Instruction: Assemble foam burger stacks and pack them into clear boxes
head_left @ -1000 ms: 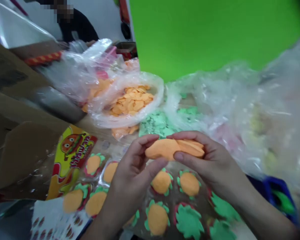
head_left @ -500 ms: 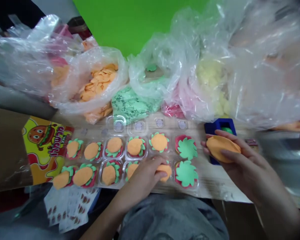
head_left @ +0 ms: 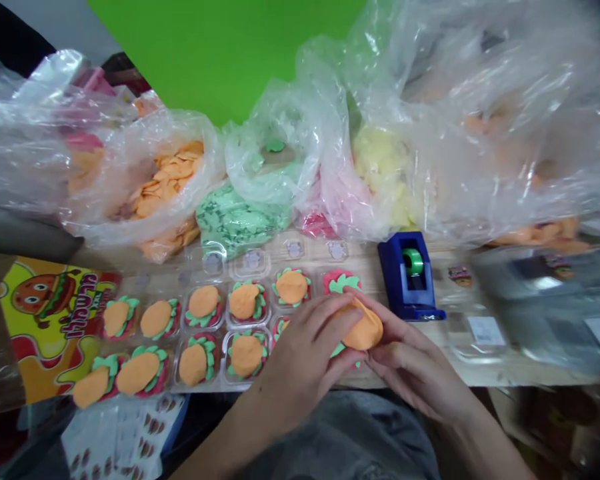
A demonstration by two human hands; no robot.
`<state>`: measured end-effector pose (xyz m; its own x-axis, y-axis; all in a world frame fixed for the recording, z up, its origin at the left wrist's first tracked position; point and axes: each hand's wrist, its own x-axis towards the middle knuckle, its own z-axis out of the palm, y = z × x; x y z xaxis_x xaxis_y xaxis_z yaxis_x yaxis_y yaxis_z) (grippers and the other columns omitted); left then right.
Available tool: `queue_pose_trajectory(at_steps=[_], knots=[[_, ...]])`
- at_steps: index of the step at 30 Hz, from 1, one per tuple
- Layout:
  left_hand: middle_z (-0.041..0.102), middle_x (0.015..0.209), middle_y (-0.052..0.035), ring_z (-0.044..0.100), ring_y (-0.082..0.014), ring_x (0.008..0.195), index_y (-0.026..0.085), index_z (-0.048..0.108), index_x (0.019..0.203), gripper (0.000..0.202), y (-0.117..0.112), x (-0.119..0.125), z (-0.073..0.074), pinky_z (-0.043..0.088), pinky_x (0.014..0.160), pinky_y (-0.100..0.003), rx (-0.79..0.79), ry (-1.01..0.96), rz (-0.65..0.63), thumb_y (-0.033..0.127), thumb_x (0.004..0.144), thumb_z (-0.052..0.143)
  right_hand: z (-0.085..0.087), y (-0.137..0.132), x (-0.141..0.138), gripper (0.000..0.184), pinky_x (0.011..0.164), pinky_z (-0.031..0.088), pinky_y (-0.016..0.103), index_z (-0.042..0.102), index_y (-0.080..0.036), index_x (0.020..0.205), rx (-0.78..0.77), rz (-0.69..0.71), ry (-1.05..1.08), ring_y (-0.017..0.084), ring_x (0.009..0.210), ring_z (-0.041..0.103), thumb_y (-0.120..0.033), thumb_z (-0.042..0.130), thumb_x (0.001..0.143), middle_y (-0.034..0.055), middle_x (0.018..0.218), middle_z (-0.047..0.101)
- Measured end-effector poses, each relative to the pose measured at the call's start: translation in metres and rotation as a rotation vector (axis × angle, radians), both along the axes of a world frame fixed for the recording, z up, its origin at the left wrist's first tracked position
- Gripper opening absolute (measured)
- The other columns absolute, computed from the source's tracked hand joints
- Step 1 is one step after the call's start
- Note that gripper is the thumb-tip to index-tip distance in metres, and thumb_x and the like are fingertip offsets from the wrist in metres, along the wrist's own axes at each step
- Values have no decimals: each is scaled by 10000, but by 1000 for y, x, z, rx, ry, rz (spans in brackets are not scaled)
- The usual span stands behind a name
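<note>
My right hand [head_left: 410,357] is wrapped around soft orange bun-shaped pieces [head_left: 364,327]. From the other side, the fingers of my left hand [head_left: 313,340] close on the same orange pieces. Both hands are over the right end of two rows of clear plastic trays, and partly cover the nearest ones. A green leaf-shaped piece on a pink piece [head_left: 341,280] shows just behind my fingers, with no orange piece on top. Other trays hold orange rounds over green and pink layers, such as the orange round [head_left: 291,287] in the back row.
Behind the trays stand open plastic bags of orange pieces [head_left: 167,177], green pieces [head_left: 245,217], pink pieces [head_left: 337,197] and yellow pieces [head_left: 383,160]. A blue tape dispenser [head_left: 410,280] stands right of my hands. Clear plastic boxes [head_left: 473,333] lie farther right, a printed card [head_left: 55,313] left.
My right hand has moved left with the orange pieces to meet my left hand over the right-end trays. My left hand has left the front-row orange round. The view has shifted right.
</note>
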<state>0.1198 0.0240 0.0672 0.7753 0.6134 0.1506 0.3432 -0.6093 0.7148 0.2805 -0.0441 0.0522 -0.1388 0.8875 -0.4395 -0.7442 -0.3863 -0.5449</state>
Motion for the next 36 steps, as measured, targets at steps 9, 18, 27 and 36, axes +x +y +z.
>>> queue_pose_trajectory(at_steps=[9, 18, 27, 36], knots=[[662, 894, -36, 618, -160, 812, 165, 567, 1016, 256, 36, 35, -35, 493, 739, -276, -546, 17, 305, 318, 920, 387, -21, -19, 14, 259, 660, 499, 254, 605, -194, 975, -105, -40, -578, 153, 769, 624, -378, 642, 795, 33, 902, 675], [609, 942, -45, 542, -204, 948, 195, 623, 890, 144, 49, 55, -63, 384, 897, -345, -310, 73, 246, 189, 855, 483, -16, -33, 21, 195, 570, 447, 210, 604, -179, 937, -85, 109, -753, 126, 649, 564, -345, 574, 840, 0, 759, 612], [650, 951, -19, 583, -172, 884, 227, 608, 982, 185, 53, 22, -44, 424, 770, -272, -305, 22, 472, 288, 877, 469, -29, -17, -2, 186, 698, 511, 270, 596, -248, 1029, 205, 426, -1352, 175, 801, 651, -209, 527, 861, 12, 897, 678], [664, 826, 8, 587, -108, 700, 218, 641, 965, 186, 67, -53, -19, 450, 667, -229, -308, -286, 893, 310, 811, 591, -40, -13, -11, 293, 541, 507, 353, 533, -181, 1151, 73, 433, -1792, 247, 712, 650, -270, 465, 880, 119, 1004, 603]])
